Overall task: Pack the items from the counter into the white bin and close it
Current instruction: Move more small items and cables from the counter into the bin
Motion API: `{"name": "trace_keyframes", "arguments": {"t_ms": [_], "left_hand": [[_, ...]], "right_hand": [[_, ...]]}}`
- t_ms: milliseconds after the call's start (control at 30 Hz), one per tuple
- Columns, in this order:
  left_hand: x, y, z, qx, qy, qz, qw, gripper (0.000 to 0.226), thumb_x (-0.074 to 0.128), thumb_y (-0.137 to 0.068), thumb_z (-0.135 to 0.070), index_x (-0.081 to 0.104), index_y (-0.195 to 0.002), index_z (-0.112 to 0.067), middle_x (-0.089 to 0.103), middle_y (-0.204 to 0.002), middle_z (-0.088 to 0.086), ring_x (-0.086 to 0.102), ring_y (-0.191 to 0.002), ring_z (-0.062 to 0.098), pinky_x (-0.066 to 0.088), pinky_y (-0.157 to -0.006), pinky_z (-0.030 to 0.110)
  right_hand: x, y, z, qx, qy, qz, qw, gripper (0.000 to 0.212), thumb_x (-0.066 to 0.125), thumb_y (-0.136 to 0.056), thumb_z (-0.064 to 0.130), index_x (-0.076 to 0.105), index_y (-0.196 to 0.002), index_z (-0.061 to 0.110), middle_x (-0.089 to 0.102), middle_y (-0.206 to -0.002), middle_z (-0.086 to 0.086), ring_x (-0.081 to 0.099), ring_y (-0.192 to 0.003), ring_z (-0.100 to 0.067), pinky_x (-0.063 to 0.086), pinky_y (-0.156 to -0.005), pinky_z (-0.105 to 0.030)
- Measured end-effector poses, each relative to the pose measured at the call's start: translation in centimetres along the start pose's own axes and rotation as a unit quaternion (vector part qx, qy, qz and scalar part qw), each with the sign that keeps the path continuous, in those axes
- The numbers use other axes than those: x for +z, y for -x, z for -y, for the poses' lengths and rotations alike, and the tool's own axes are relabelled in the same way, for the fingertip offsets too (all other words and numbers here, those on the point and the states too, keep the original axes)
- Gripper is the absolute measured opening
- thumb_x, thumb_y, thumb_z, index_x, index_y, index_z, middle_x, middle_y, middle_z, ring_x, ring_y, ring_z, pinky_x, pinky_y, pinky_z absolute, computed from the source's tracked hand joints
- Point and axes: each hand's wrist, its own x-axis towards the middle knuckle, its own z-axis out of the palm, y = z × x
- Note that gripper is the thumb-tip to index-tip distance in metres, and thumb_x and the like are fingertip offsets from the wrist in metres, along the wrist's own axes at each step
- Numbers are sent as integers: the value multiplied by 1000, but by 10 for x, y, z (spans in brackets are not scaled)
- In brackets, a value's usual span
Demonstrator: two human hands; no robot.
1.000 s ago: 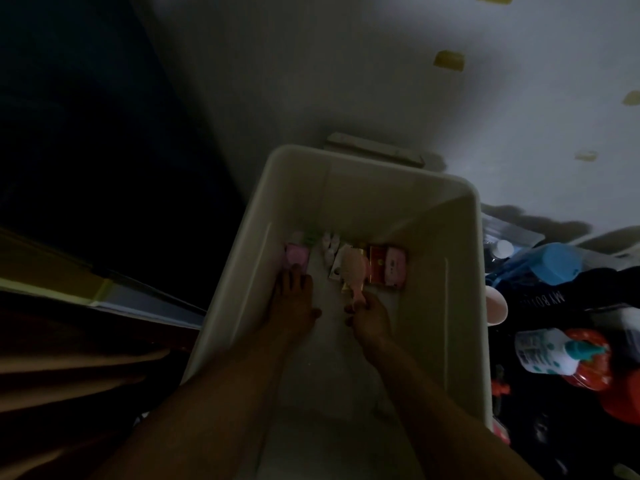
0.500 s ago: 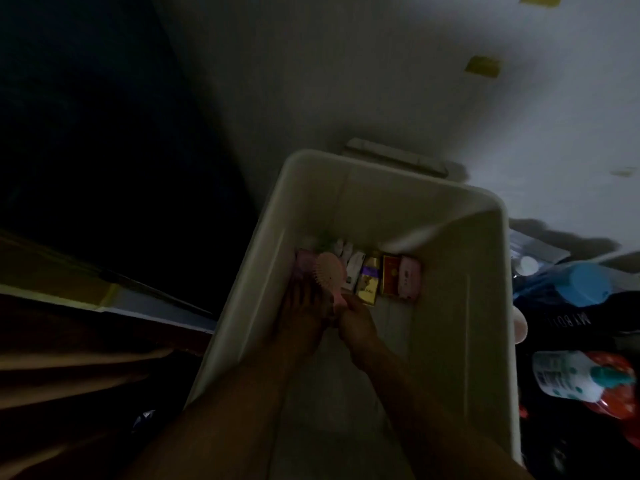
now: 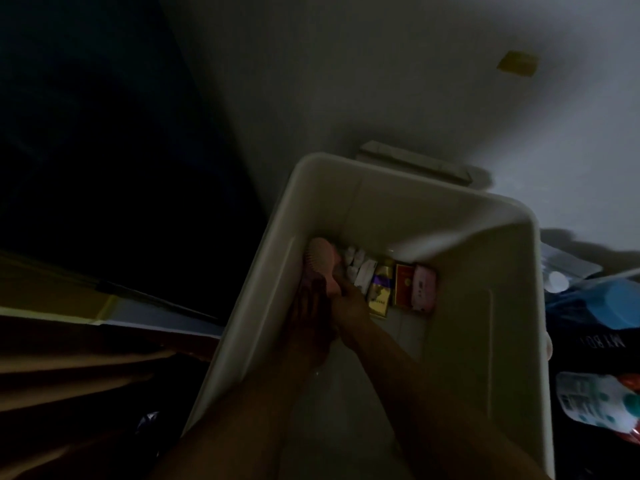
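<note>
Two hands worked deep in far left corner of bin (image 3: 415,216). Right hand (image 3: 346,299) gripped brush (image 3: 317,258) by handle, head near left wall. Left hand (image 3: 308,317) lay beside it; too dark to tell whether it held anything. Row along far wall sat packed: white bits (image 3: 356,261), yellow box (image 3: 379,289), red box (image 3: 403,285), pink pack (image 3: 424,287). Bin stood open, mostly unfilled. Outside, to right: blue item (image 3: 620,306), bottle (image 3: 588,400), judged not yet packed. Flat pale piece behind bin looked like lid (image 3: 412,161); closing not yet done.
</note>
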Motion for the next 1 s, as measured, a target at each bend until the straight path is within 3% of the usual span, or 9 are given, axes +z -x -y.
{"name": "trace_keyframes", "arguments": {"t_ms": [100,133,200,267,400,567,767,900,1000], "left_hand": [[7,-3,0,-10,-5,10,1000,76,25,-100,-41,-38,-136,-19,-33,-155,10,-23,-145,36,-17,-115,49],[8,-4,0,-6,-2,11,1000,76,24,-100,-41,-40,-133,-20,-34,-153,10,-26,-143,36,-20,-113,49],[10,-4,3,2,4,10,1000,79,24,-99,-41,-47,-127,-20,-40,-147,8,-35,-137,32,-23,-110,47],[9,-3,5,11,2,6,1000,84,27,-99,-41,-50,-125,-19,-45,-140,8,-40,-130,31,-23,-109,47],[6,-2,3,12,6,11,1000,81,31,-100,-41,-39,-135,-18,-45,-138,9,-40,-128,28,-22,-111,47],[4,-4,3,14,-19,27,999,80,32,-99,-40,-35,-136,-15,-39,-149,11,-38,-134,32,-20,-112,48],[1,-5,1,10,-23,43,999,80,33,-99,-44,-22,-149,-15,-26,-158,15,-22,-145,38,-12,-116,51],[3,-8,0,5,-30,47,998,79,33,-99,-47,-16,-152,-13,-23,-158,18,-19,-145,40,-8,-117,52],[-1,-9,0,-11,-19,54,998,78,33,-99,-49,-11,-153,-12,-19,-159,18,-15,-147,39,-5,-117,52]], "right_hand": [[4,-3,-1,0,-13,-14,1000,48,41,-95,-4,53,-137,16,60,-129,-7,62,-101,-25,55,-90,-41],[5,-4,-3,3,-11,-29,1000,42,44,-95,-3,59,-131,13,65,-122,-13,64,-101,-30,55,-89,-44],[6,-5,-7,23,-38,-50,998,30,51,-94,2,66,-119,9,70,-109,-18,65,-96,-34,54,-83,-43],[7,-5,-9,52,-82,-56,994,23,57,-94,7,68,-114,9,71,-106,-16,66,-97,-34,54,-88,-45],[8,-3,-8,67,-77,-69,992,19,61,-94,13,69,-107,3,71,-103,-18,66,-98,-36,53,-92,-50],[3,1,-8,72,-72,-47,994,11,60,-91,9,70,-87,10,70,-82,-11,64,-73,-25,47,-64,-31],[-3,4,-12,58,-105,-54,991,16,56,-94,7,68,-85,15,71,-87,-13,66,-80,-30,49,-70,-35],[-12,11,-18,46,-105,-38,993,16,56,-94,7,71,-98,12,73,-95,-11,67,-89,-29,53,-75,-38],[-19,17,-21,49,-97,-45,993,24,50,-94,0,62,-110,13,68,-103,-12,63,-91,-26,51,-77,-36]]}}
